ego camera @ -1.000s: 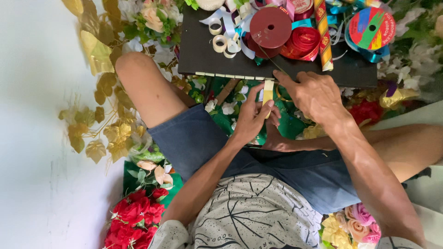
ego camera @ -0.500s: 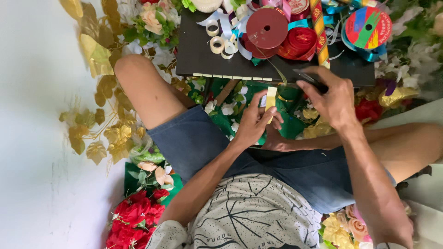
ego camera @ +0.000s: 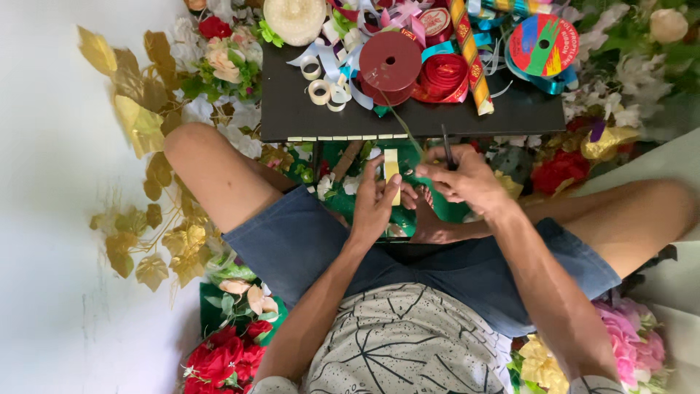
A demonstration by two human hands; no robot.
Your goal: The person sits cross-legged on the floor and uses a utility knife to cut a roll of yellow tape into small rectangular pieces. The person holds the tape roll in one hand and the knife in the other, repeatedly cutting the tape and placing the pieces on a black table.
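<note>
I sit cross-legged on the floor before a low black table [ego camera: 306, 117]. My left hand [ego camera: 375, 201] pinches a short pale yellow strip of tape [ego camera: 391, 166], held upright just below the table's front edge. My right hand [ego camera: 463, 179] is closed on a pair of dark scissors [ego camera: 446, 146], whose tip points up toward the table edge, right next to the strip. Several small pale tape pieces [ego camera: 343, 137] line the table's front edge. A thin green ribbon strand [ego camera: 401, 124] runs from the table down toward my hands.
Ribbon spools crowd the table: a dark red spool [ego camera: 390, 62], a red roll [ego camera: 441, 76], a multicoloured spool [ego camera: 543, 44], small tape rolls [ego camera: 319, 91]. Gold leaves [ego camera: 138, 117] lie left, red artificial flowers [ego camera: 226, 357] bottom left, pink flowers [ego camera: 631, 343] bottom right, white floor [ego camera: 58, 255] left.
My right hand has come back from the table edge toward my left hand, bringing the scissors beside the yellow strip. The left hand stays holding the strip.
</note>
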